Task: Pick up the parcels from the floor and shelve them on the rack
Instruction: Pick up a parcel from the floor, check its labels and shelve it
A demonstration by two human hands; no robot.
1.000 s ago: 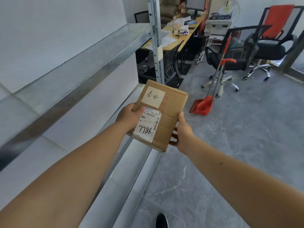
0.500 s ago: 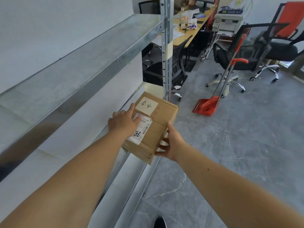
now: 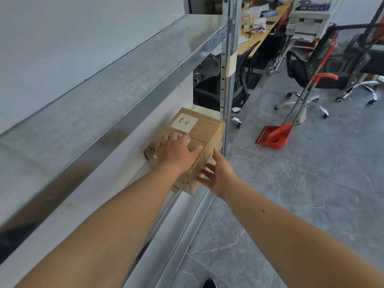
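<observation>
Parcel (image 3: 204, 129) on rack (image 3: 128, 65) shelf.
Left hand (image 3: 176, 151) flat on top, hiding label; right hand (image 3: 218, 173) fingers spread open at its side.

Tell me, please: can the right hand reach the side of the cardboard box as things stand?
Probably yes. The right hand is open beside the near right side of the cardboard box, fingertips about touching it, with nothing between. The rack post stands farther along.

Brown parcel (image 3: 204, 132) — cream label; grey rack (image 3: 124, 65); red dustpan (image 3: 274, 135).
</observation>
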